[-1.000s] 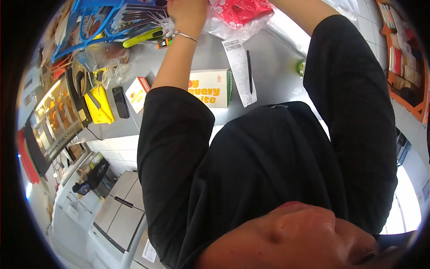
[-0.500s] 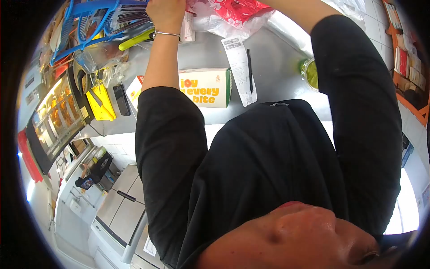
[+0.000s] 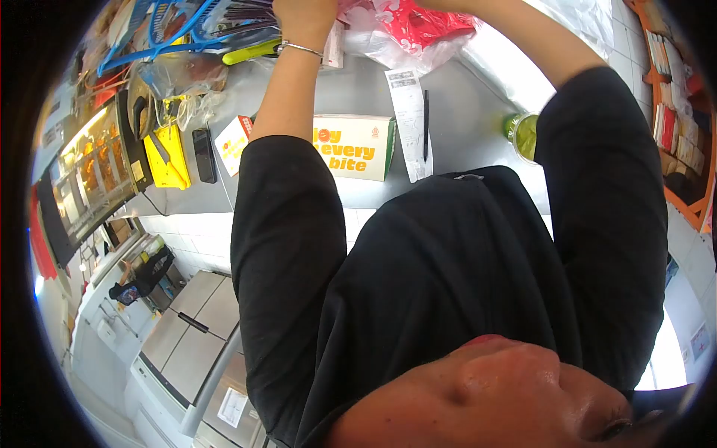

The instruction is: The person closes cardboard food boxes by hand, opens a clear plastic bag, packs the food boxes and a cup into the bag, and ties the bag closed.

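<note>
Both hands reach over a steel tabletop [image 3: 470, 104] to the far side, cut off by the top of the view. Left hand [image 3: 308, 21]: back and wrist visible, fingers out of view, so can't tell how far open it is or whether it has hold of anything. Right hand [image 3: 448, 4]: only a sliver shows, at the far edge of the red patterned bag [image 3: 424, 24]; finger spread and grip can't be told either. Bag sits between the two hands, nearer the right one, with clear plastic [image 3: 366, 37] around it. Left wrist carries a thin bracelet [image 3: 301, 49]; white packet [image 3: 334, 51] just beside it on the right. Left of the left hand: black cutlery [image 3: 239, 15] at a blue basket [image 3: 160, 45], lime-green handle [image 3: 252, 51] just below. Bodyward of the left hand: printed white box [image 3: 355, 145], left end hidden by the forearm. Other side of that forearm: smaller box [image 3: 234, 145], then phone [image 3: 204, 155] and yellow item [image 3: 168, 160] further left. Bodyward of the bag, between the forearms: receipt [image 3: 407, 123], black pen [image 3: 426, 123] along its right edge. Green cup [image 3: 525, 137] beside the right sleeve, bodyward of the right hand
</note>
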Motion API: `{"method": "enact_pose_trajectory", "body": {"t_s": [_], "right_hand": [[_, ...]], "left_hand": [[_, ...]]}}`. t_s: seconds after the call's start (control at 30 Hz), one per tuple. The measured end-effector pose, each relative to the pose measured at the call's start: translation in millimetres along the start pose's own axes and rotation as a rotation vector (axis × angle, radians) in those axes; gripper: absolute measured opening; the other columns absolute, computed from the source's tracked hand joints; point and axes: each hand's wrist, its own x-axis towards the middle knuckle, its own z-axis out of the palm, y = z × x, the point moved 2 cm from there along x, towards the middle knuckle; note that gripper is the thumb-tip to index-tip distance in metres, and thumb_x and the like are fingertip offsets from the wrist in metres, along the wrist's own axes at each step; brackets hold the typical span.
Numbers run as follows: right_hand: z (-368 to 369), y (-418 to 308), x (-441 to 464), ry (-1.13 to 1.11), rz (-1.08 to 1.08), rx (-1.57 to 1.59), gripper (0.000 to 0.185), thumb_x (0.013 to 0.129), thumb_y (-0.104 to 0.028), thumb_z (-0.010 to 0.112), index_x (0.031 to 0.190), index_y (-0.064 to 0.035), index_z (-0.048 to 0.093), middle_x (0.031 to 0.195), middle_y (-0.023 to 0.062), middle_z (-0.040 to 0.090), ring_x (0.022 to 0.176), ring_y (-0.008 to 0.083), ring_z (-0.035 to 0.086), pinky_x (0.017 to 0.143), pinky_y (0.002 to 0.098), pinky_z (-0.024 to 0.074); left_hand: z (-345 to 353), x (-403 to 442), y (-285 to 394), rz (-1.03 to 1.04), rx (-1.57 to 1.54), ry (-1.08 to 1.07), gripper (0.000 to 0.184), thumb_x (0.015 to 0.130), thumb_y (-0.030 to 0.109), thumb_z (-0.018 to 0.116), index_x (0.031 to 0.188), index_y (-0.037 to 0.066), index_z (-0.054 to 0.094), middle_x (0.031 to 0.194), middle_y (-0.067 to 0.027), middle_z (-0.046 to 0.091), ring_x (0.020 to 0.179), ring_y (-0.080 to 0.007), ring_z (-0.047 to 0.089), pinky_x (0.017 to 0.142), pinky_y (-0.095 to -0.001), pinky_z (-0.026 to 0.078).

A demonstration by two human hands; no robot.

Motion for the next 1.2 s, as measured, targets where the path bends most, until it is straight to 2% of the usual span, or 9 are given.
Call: {"method": "enact_pose_trajectory", "body": {"t_s": [0.23,0.3,0.37,0.57,0.67,0.77,0.9,1.03,1.2], "right_hand": [[-101,-89,-93,-0.001,-0.159,-0.362,0.048,0.093,-0.008,0.055,0.14,-0.0167,0.053,0.138,0.0134,0.057,0.129,0.0325,0.054,0.109,0.0478,0.0419],[-117,-102,-123,0.024,-0.216,-0.385,0.029,0.091,-0.011,0.058,0.118,-0.002,0.065,0.148,0.0132,0.048,0.134,0.0333,0.05,0.114,0.0491,0.0367],[-135,-127,-145,0.069,-0.056,-0.108,0.04,0.086,-0.002,0.062,0.126,-0.0054,0.064,0.15,0.0057,0.048,0.144,0.0303,0.037,0.119,0.0468,0.0274],[-178,-165,-156,0.59,0.517,1.173,0.042,0.094,-0.001,0.055,0.136,0.0006,0.055,0.145,0.0158,0.051,0.118,0.0225,0.063,0.095,0.0355,0.054],[-172,-176,-157,0.629,0.623,1.499,0.046,0.096,-0.012,0.058,0.137,0.007,0.05,0.15,0.019,0.045,0.115,0.0264,0.065,0.089,0.0346,0.0565],[-153,-222,-158,0.607,0.565,1.775,0.052,0.094,-0.009,0.06,0.141,0.0051,0.046,0.153,0.0167,0.041,0.117,0.0286,0.063,0.089,0.0365,0.0567],[-137,-278,-162,0.664,0.573,2.077,0.063,0.093,-0.006,0.059,0.149,0.0031,0.033,0.157,0.0135,0.035,0.125,0.027,0.056,0.093,0.0371,0.0562],[-136,-309,-177,0.909,0.438,2.143,0.066,0.092,-0.001,0.054,0.152,0.0031,0.026,0.16,0.0103,0.028,0.13,0.0253,0.052,0.1,0.0362,0.0546],[-115,-343,-196,1.087,0.493,2.214,0.063,0.093,-0.001,0.051,0.151,0.0032,0.027,0.155,0.0108,0.035,0.134,0.0273,0.048,0.106,0.0365,0.0502]], "left_hand": [[-20,0,19,0.053,-0.152,-0.133,0.024,0.085,0.023,0.063,0.106,0.012,0.065,0.088,-0.0143,0.07,0.075,-0.0328,0.07,0.063,-0.0436,0.057],[-56,-6,36,-0.012,-0.356,-0.133,0.03,0.081,0.015,0.064,0.11,0.009,0.066,0.097,-0.0141,0.066,0.091,-0.0336,0.064,0.077,-0.0451,0.052],[-98,-22,50,-0.05,-0.621,-0.19,0.037,0.077,0.006,0.065,0.114,0.007,0.066,0.109,-0.0162,0.063,0.107,-0.0352,0.058,0.093,-0.0459,0.047],[-113,-106,90,-0.189,-1.822,-0.677,0.066,0.078,0.012,0.07,0.14,0.006,0.049,0.138,-0.0076,0.054,0.124,-0.0208,0.054,0.105,-0.035,0.042],[-136,-125,115,-0.223,-1.862,-0.655,0.07,0.086,0.02,0.071,0.146,0.006,0.039,0.142,-0.007,0.05,0.127,-0.0207,0.053,0.106,-0.0351,0.041],[-128,-165,146,-0.746,-2.1,-0.746,0.063,0.096,0.034,0.065,0.147,0.007,0.039,0.137,-0.0083,0.054,0.128,-0.0207,0.052,0.105,-0.0348,0.043],[-156,-211,155,-0.711,-2.726,-1.293,0.083,0.097,0.071,0.034,0.147,0.005,0.039,0.129,-0.0158,0.06,0.124,-0.0283,0.057,0.106,-0.0376,0.045],[-145,-270,153,-1.054,-2.355,-1.528,0.099,0.091,0.081,0.028,0.137,-0.004,0.049,0.131,-0.0193,0.061,0.115,-0.0287,0.064,0.103,-0.039,0.048],[-207,-298,155,-1.114,-2.775,-0.775,0.1,0.089,0.08,0.033,0.144,-0.003,0.043,0.147,-0.0269,0.044,0.13,-0.0344,0.052,0.109,-0.0471,0.041]]}}
